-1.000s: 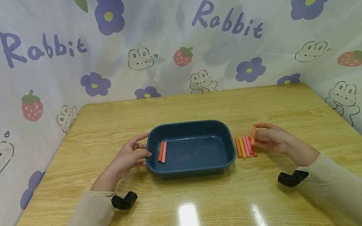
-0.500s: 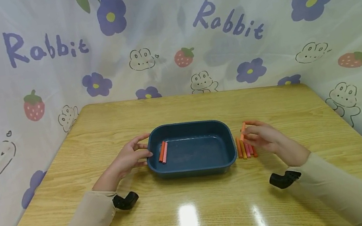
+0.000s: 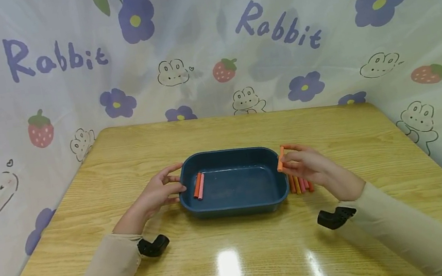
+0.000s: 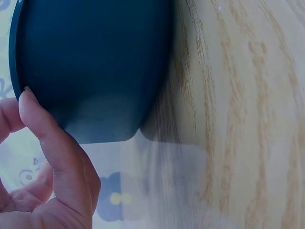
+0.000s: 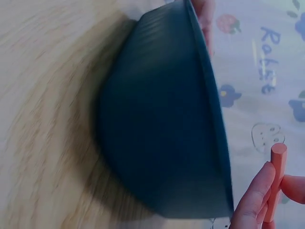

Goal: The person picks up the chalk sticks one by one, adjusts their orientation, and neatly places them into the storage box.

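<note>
A dark blue rectangular tub [image 3: 238, 211] stands on the table, with a red crayon [image 3: 197, 185] and a pink crayon [image 3: 201, 187] lying side by side in its left part. At the tub's left end my left hand [image 3: 158, 192] holds the rim; the left wrist view shows a fingertip [image 4: 29, 98] against the wall just below it. Over the tub's right rim, my right hand [image 3: 310, 164] pinches an orange crayon [image 3: 281, 159] between thumb and fingers. The right wrist view shows this orange crayon [image 5: 279, 164] upright, its end six-sided.
A row of several crayons [image 3: 302, 186] in orange, yellow, pink and red lies right of the tub, partly under my right hand. The wooden table [image 3: 228, 129] runs back to a printed cloth [image 3: 201, 23]. Black wrist-worn devices sit at both sleeves.
My right hand has carried the orange crayon leftward and up, from over the crayon row to the tub's right rim. My left hand stays in place at the tub.
</note>
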`<state>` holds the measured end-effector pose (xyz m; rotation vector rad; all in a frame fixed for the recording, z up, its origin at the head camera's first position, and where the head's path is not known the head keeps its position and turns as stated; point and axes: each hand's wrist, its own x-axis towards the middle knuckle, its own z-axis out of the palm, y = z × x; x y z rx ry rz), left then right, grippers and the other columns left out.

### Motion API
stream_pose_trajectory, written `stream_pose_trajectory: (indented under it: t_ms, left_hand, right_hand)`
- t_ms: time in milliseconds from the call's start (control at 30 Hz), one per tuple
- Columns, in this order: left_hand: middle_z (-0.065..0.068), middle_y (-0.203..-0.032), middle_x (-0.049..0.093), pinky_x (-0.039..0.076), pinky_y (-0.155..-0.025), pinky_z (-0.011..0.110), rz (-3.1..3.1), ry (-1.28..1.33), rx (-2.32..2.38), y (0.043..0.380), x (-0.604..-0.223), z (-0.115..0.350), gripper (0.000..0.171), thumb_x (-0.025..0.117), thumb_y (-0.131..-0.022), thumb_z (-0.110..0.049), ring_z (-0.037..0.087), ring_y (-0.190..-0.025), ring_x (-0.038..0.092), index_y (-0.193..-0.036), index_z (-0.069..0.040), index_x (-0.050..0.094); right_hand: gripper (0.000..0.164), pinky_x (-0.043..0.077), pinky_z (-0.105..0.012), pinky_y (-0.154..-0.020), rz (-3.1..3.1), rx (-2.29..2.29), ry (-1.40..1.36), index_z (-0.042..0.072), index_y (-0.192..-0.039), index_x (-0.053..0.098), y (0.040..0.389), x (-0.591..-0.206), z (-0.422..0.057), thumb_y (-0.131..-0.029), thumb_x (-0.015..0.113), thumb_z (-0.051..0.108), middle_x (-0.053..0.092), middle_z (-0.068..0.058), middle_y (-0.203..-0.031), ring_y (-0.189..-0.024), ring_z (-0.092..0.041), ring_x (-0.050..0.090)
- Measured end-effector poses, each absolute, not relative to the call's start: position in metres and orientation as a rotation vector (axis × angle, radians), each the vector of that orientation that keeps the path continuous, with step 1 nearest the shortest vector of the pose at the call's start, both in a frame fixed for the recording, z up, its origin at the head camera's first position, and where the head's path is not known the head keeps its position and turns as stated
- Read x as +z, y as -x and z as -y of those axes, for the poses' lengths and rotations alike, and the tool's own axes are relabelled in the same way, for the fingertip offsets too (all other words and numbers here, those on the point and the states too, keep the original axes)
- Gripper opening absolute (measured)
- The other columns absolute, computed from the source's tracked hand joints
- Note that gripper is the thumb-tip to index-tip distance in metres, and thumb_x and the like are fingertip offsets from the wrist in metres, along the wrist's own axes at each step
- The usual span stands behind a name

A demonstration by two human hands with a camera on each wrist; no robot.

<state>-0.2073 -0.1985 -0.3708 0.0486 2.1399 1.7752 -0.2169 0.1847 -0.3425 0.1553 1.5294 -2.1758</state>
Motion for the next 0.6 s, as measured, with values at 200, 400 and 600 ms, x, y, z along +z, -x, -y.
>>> stream_pose_trajectory:
  t_ms: [200, 400, 600]
  left_hand:
    - [0.016, -0.115, 0.042, 0.053, -0.065, 0.029, -2.132, -0.06, 1.796, 0.208, -0.372, 0.199, 0.063, 0.056, -0.091, -0.004, 0.014, -0.078, 0.059, -0.146, -0.015, 0.029]
    - [0.016, -0.113, 0.043, 0.053, -0.066, 0.03, -2.115, -0.101, 1.818, 0.207, -0.371, 0.201, 0.066, 0.058, -0.09, -0.003, 0.013, -0.077, 0.059, -0.147, -0.012, 0.026]
    - [0.017, -0.114, 0.043, 0.053, -0.065, 0.03, -2.11, -0.103, 1.823, 0.205, -0.371, 0.2, 0.067, 0.058, -0.09, -0.003, 0.012, -0.077, 0.059, -0.148, -0.012, 0.026]
  right_hand:
    - [0.065, 0.052, -0.028, -0.078, -1.535, -2.156, -0.182, 0.009, -0.148, 0.015, 0.219, -0.334, -0.17, -0.093, 0.046, -0.005, 0.035, -0.017, -0.13, -0.084, -0.017, 0.062]
    - [0.066, 0.05, -0.031, -0.082, -1.545, -2.135, -0.167, 0.01, -0.148, 0.019, 0.224, -0.324, -0.155, -0.091, 0.047, -0.007, 0.034, -0.017, -0.132, -0.085, -0.019, 0.06]
    - [0.062, 0.046, -0.034, -0.09, -1.568, -2.082, -0.145, 0.009, -0.148, 0.019, 0.231, -0.318, -0.14, -0.093, 0.045, -0.006, 0.032, -0.017, -0.134, -0.097, -0.023, 0.055]
